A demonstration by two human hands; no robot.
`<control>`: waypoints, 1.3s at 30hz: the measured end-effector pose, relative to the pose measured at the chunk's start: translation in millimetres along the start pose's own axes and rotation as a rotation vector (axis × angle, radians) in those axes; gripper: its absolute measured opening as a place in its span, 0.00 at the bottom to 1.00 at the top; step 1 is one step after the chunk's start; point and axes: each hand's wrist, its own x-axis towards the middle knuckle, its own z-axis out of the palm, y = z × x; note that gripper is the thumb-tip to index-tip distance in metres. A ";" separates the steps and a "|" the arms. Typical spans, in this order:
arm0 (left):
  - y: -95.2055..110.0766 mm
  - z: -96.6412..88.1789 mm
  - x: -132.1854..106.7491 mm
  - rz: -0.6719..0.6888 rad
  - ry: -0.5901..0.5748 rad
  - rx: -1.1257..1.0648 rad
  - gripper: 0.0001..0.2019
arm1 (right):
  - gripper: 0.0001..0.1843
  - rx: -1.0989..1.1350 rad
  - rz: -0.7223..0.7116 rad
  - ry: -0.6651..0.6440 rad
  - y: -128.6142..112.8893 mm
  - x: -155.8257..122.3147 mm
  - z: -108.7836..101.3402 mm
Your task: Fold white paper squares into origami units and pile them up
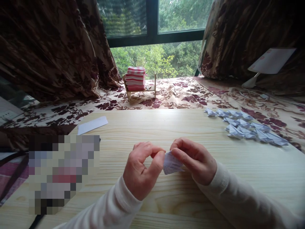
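Note:
My left hand (141, 168) and my right hand (194, 160) meet over the middle of the pale wooden table (166, 127). Between them is a small folded piece of white printed paper (172, 163). The left thumb and forefinger pinch its left edge, and the right fingers are curled over its top right part. Both arms wear cream sleeves. A pile of several small folded white paper pieces (247, 127) lies on the table at the far right, well away from my hands.
A loose white paper strip (92, 124) lies at the table's far left. A blurred-out patch (63, 173) covers the near left. Behind, on a floral cloth, a small wooden rack holds folded pink striped cloths (135, 78). A white lamp (269, 63) stands at the back right.

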 end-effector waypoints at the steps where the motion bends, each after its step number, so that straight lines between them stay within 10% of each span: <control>1: 0.2 0.2 0.1 0.006 0.002 0.012 0.08 | 0.12 -0.010 -0.003 -0.001 0.3 -0.2 0.3; 23: -5.3 4.0 -0.6 -0.188 -0.170 -0.059 0.10 | 0.15 -0.171 -0.030 0.029 -0.9 2.7 0.8; 39: -13.8 9.5 -1.0 -0.462 -0.068 -0.402 0.10 | 0.16 -0.236 -0.041 -0.088 3.7 1.6 2.7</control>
